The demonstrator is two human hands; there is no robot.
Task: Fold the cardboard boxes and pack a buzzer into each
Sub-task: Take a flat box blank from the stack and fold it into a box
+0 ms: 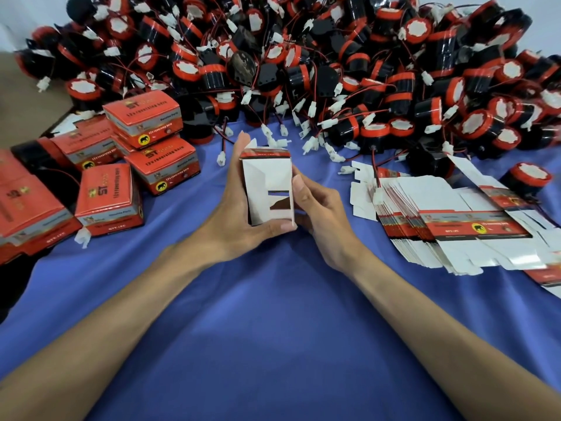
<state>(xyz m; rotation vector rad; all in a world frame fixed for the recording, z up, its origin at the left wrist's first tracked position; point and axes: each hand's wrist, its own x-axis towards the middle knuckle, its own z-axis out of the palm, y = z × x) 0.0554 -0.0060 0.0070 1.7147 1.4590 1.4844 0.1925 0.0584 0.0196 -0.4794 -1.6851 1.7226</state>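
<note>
A blue cloth [273,314] covered the desk, with a pale wall [18,22] behind its far edge. Black-and-red buzzers [334,71] were heaped along that edge, closed boxes [109,199] sat at the left edge and flat blanks [455,214] at the right. Mid-desk, the half-folded box [264,183] was held on end, long axis upright, white flaps facing the person. The left hand [233,214] wrapped round its side, thumb under it. The right hand [321,214] pinched its right edge, fingers curled.

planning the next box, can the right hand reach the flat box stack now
Probably yes: the stack of flat boxes lies beside the right hand with only bare cloth between, though it now holds the half-folded box.
</note>
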